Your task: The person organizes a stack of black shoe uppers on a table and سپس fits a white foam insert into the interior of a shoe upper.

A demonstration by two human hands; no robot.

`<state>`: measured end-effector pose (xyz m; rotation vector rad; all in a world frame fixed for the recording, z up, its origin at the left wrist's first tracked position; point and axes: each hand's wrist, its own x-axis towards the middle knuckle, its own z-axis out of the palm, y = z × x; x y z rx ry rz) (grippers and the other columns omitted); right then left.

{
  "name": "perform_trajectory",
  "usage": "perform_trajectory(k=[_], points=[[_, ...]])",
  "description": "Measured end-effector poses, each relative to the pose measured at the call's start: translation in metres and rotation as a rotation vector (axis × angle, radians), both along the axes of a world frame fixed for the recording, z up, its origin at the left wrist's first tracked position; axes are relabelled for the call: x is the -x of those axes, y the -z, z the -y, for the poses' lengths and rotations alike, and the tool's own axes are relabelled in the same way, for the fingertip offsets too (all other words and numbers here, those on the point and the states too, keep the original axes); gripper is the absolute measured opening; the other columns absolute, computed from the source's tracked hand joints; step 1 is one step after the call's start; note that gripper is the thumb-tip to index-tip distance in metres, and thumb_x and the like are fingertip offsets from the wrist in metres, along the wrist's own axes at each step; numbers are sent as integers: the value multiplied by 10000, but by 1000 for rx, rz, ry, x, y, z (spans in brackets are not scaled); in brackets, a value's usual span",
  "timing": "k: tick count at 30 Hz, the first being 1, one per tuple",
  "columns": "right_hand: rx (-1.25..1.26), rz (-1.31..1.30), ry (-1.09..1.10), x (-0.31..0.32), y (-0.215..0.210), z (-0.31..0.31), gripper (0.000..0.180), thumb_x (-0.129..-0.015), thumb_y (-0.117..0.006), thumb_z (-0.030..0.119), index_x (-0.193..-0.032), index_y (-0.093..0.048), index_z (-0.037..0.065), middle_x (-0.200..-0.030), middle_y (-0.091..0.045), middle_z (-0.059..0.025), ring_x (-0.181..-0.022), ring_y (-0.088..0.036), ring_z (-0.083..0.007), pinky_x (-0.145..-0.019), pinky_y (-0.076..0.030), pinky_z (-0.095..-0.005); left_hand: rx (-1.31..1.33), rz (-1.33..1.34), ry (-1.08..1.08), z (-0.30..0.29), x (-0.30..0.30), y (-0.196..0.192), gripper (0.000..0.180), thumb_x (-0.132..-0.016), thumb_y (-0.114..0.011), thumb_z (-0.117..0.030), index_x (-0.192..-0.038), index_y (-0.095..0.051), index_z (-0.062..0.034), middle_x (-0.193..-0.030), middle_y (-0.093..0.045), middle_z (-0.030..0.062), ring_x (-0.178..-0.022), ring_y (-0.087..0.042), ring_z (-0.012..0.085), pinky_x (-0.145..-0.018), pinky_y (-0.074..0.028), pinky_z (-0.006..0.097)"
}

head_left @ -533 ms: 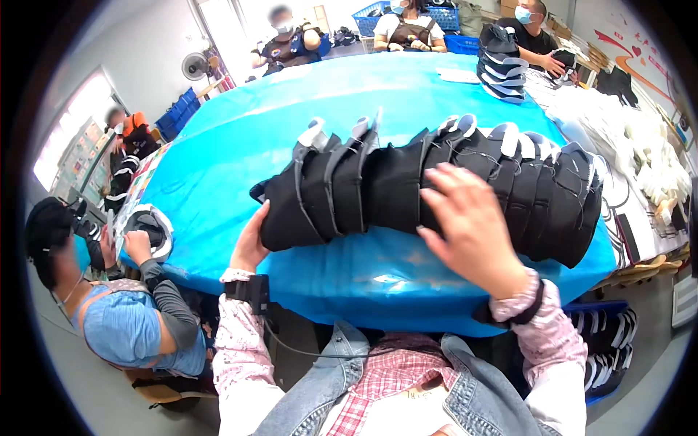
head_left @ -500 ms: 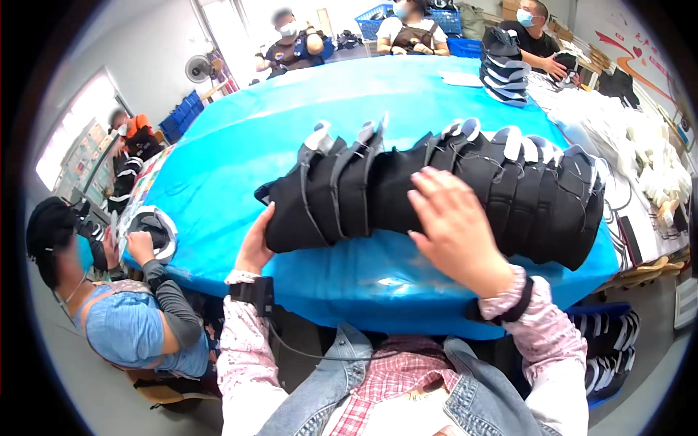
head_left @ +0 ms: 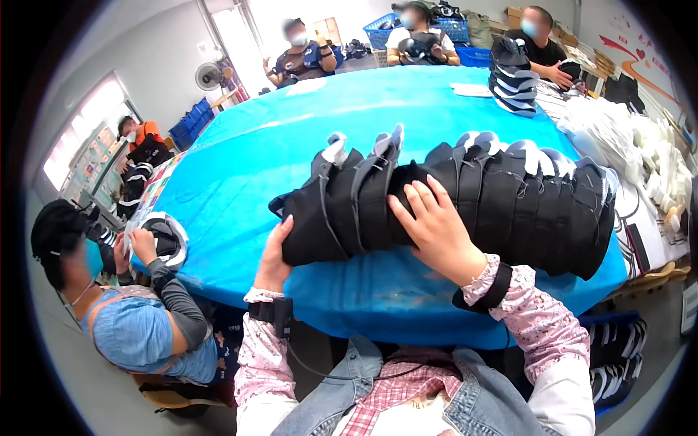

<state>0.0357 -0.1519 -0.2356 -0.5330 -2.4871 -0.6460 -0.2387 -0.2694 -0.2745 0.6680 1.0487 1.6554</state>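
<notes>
A long row of black fabric pieces [head_left: 534, 218], nested into one another and edged in white and grey, lies on its side across the blue-covered table [head_left: 240, 167]. Loose threads hang from several of them. At the row's left end, my left hand [head_left: 275, 254] is wrapped round the outermost piece, its thumb showing and its other fingers mostly hidden. My right hand [head_left: 440, 236] lies on the middle of the row with its fingers stretched out over the black fabric.
An upright stack of similar pieces [head_left: 515, 80] stands at the far right, beside a pile of white material [head_left: 622, 138]. A blue crate [head_left: 618, 363] with more pieces is low on the right. At left a co-worker [head_left: 142, 327] handles a white-rimmed piece [head_left: 166, 240]; several people sit around the table.
The view has shifted, so the row and my hands appear farther right. My right hand has moved slightly left along the row. A person at the back now holds up a dark item.
</notes>
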Motion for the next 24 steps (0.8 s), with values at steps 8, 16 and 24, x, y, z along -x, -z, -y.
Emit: perform_trajectory(k=[8,16,24], points=[[178,-177,-54,-28,-30,9,787,-529,-763,224,-1233,-432,106,-1170,-448,-123,-1131,-418,-267,-1027,-260,-431,-50,58,-21,-5,-6,-8,386,-893,-502,-230,-1195,-463,8,-1141,-560,145,-1011,-578,228,-867,-482,354],[224,-207,-100,-42,-31,23,742,-531,-752,212,-1202,-457,91,-1175,-455,-134,-1135,-414,-278,-1014,-272,-436,-86,245,79,5,-20,-7,365,-928,-431,-219,-1213,-456,8,-1177,-539,159,-1041,-562,235,-912,-455,356],[226,-143,-112,-48,-24,25,681,-518,-750,208,-1138,-497,84,-1194,-443,-150,-1158,-394,-296,-1004,-278,-445,-78,101,103,-1,-34,-28,339,-925,-440,-200,-1190,-458,10,-1149,-551,134,-1011,-573,205,-891,-459,325]])
